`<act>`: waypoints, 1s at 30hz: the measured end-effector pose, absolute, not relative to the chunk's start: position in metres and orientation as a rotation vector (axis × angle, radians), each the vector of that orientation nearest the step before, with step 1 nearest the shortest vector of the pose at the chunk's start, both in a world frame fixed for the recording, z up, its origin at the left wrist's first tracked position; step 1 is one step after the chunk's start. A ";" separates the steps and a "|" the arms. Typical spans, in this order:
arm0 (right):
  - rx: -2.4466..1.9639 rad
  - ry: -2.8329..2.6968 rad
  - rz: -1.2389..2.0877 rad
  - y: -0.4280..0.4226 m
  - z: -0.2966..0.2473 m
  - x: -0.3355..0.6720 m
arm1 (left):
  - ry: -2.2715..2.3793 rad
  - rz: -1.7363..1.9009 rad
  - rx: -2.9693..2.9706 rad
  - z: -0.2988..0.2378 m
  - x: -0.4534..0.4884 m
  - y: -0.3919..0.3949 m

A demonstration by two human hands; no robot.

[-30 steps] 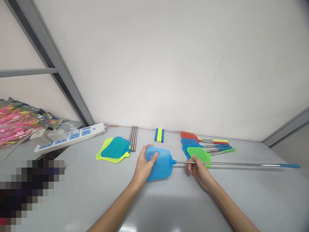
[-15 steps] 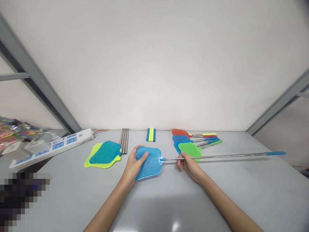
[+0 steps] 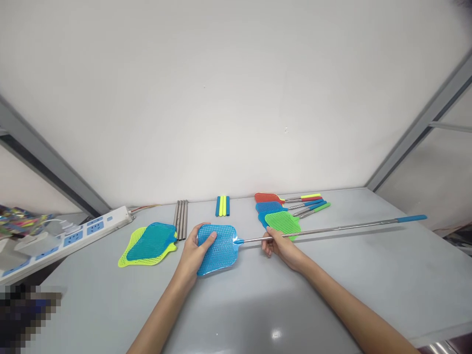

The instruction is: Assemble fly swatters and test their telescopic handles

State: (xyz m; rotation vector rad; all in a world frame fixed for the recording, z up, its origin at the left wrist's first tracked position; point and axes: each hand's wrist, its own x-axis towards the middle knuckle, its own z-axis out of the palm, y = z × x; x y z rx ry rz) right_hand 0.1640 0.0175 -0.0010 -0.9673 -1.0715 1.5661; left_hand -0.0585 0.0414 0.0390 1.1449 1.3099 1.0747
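A blue fly swatter with a long, extended metal rod lies across my two hands above the table. My left hand grips the left edge of its mesh head, thumb on top. Around the rod, just right of the head, closes my right hand. The rod runs far to the right and ends in a blue grip. Behind my right hand lies a green fly swatter, with blue swatters and a red one beyond it, their rods short.
Loose blue and yellow-green swatter heads overlap on the left. Several metal rods and blue and yellow grip sleeves lie near the wall. A power strip with plugs runs along the left edge; metal frame posts stand at both sides.
The camera view has tilted and shifted a little, so everything on the table sits further left. Both hands keep the same hold on the blue fly swatter.
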 end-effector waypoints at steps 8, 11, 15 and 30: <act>-0.947 -1.100 1.637 0.017 0.000 0.169 | 1.349 0.999 1.115 0.043 -0.055 0.034; -0.948 -1.137 1.763 0.016 0.003 0.176 | 1.354 0.928 1.134 0.042 -0.052 0.030; -0.970 -1.174 1.809 0.014 0.009 0.181 | 1.352 0.910 1.128 0.041 -0.050 0.028; -0.971 -1.154 1.780 0.010 0.011 0.175 | 1.343 0.898 1.049 0.037 -0.049 0.027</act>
